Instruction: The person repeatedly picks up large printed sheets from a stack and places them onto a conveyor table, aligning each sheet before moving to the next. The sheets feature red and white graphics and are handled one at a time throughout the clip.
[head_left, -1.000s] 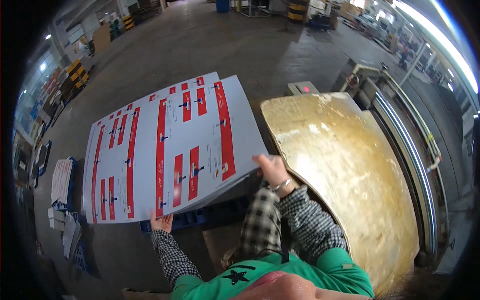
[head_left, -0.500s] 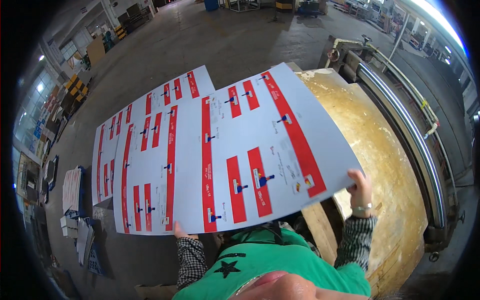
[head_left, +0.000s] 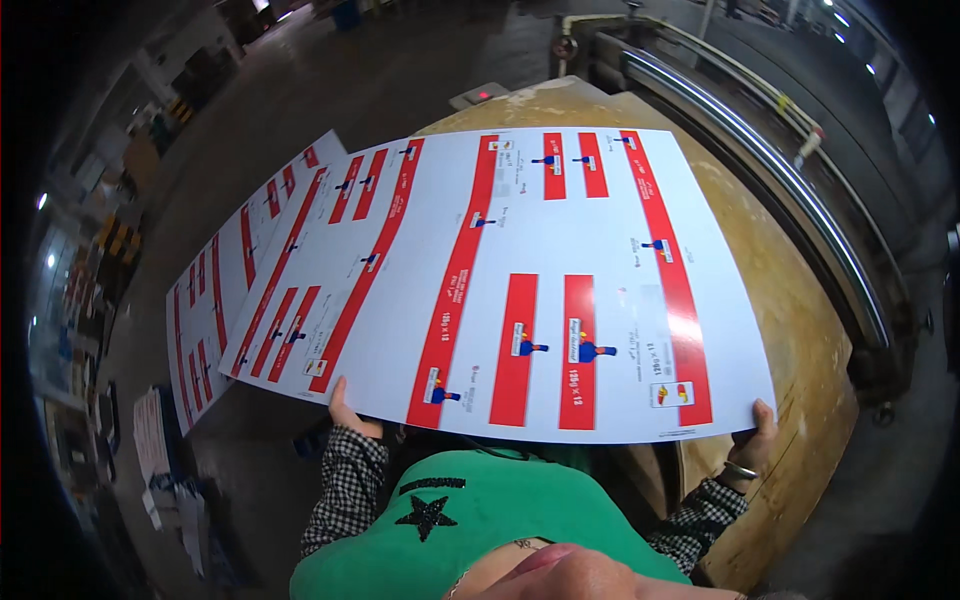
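A large white printed sheet point(head_left: 560, 240) with red bands and small blue figures is held up in front of me. My left hand point(head_left: 355, 412) grips its near edge left of the middle, thumb on top and the other fingers hidden underneath. At the near right corner, my right hand point(head_left: 757, 432) is closed on the same sheet. The right part of the sheet hangs over a worn yellowish table point(head_left: 800, 330). Past its left edge, a second sheet point(head_left: 245, 290) with the same print lies partly covered.
Along the right side of the table runs a machine with a long shiny metal roller point(head_left: 770, 170) and a pale pipe. Paper stacks point(head_left: 152, 440) stand on the floor at the lower left. A grey device with a red light point(head_left: 484, 95) sits near the table's far edge.
The held sheet has shifted right, farther over the table and away from the second sheet. Both my hands keep their hold, and the view has turned.
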